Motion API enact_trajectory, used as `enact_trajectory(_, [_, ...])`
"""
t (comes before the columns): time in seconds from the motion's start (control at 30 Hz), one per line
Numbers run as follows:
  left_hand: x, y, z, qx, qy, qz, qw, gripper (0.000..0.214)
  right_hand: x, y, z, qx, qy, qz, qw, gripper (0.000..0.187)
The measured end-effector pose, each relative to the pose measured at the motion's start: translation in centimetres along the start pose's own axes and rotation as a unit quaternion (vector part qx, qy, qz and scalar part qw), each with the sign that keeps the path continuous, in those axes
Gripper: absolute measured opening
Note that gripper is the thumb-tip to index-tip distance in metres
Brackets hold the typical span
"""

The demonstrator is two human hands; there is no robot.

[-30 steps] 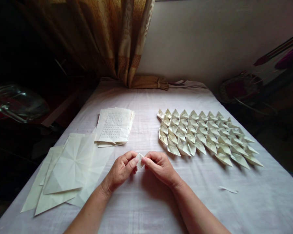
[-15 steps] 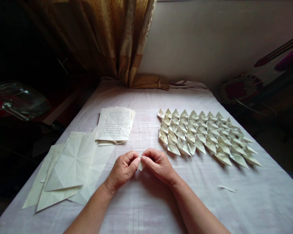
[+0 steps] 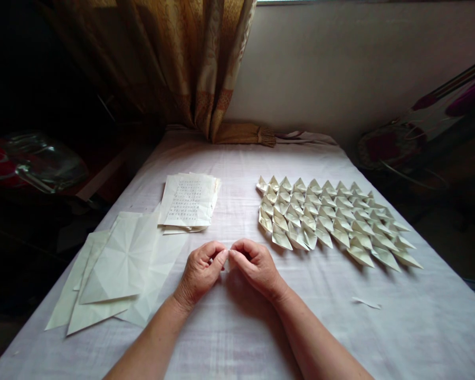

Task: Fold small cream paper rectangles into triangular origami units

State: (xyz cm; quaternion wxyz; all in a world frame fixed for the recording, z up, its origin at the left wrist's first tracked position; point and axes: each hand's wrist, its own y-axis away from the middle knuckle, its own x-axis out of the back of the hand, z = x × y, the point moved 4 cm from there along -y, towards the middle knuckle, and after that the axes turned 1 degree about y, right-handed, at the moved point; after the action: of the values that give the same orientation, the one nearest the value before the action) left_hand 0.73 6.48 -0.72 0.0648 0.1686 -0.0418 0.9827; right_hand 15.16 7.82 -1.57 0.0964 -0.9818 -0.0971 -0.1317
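Observation:
My left hand (image 3: 200,272) and my right hand (image 3: 255,266) meet at the fingertips over the white cloth-covered table (image 3: 237,338). Both are pinched closed around a small folded piece of paper that is almost wholly hidden between the thumbs and forefingers. To the right lie several rows of small folded paper units (image 3: 332,221), cream coloured and pointed. A stack of printed sheets (image 3: 188,203) lies behind my left hand. Large creased cream sheets (image 3: 114,266) lie to the left.
A patterned brown curtain (image 3: 206,63) hangs at the table's far edge by a pale wall. A thin paper scrap (image 3: 366,303) lies at the right. Dark clutter with a clear plastic object (image 3: 43,163) sits left; bags and cords sit right.
The small paper piece, plainly visible between my fingers a second ago, has been pressed smaller and is now nearly hidden. My hands have shifted slightly away from me.

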Motion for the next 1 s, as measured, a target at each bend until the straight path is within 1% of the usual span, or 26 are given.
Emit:
enact_trajectory(0.2, [0.0,0.2,-0.1,0.001,-0.008,0.036,0.999,0.022,-0.1,0.0,-0.1,0.003,0.002,0.010,1.000,0.020])
enact_trajectory(0.4, [0.1,0.1,0.1,-0.032,-0.036,0.062,0.997,0.022,-0.1,0.0,-0.2,0.004,-0.007,0.017,1.000,0.020])
enact_trajectory(0.6, [0.2,0.0,-0.1,-0.043,-0.044,0.079,0.995,0.022,-0.3,0.1,-0.1,0.007,-0.019,0.025,0.999,0.019])
enact_trajectory(0.67, [0.4,0.1,-0.4,-0.034,-0.037,0.094,0.994,0.023,-0.2,0.1,0.0,0.002,-0.027,0.036,0.999,0.019])
enact_trajectory(0.77, [0.6,0.1,-0.8,-0.003,-0.011,0.116,0.993,0.024,0.1,0.0,0.2,-0.011,-0.038,0.059,0.997,0.020])
enact_trajectory(0.9, [-0.2,0.3,-0.7,0.018,-0.007,0.090,0.996,0.025,-0.2,0.1,0.1,0.010,-0.023,0.042,0.999,0.017])
enact_trajectory(1.0, [-0.5,0.3,-0.4,0.021,-0.015,0.078,0.997,0.025,-0.4,0.2,0.1,0.024,-0.001,0.044,0.999,0.017])
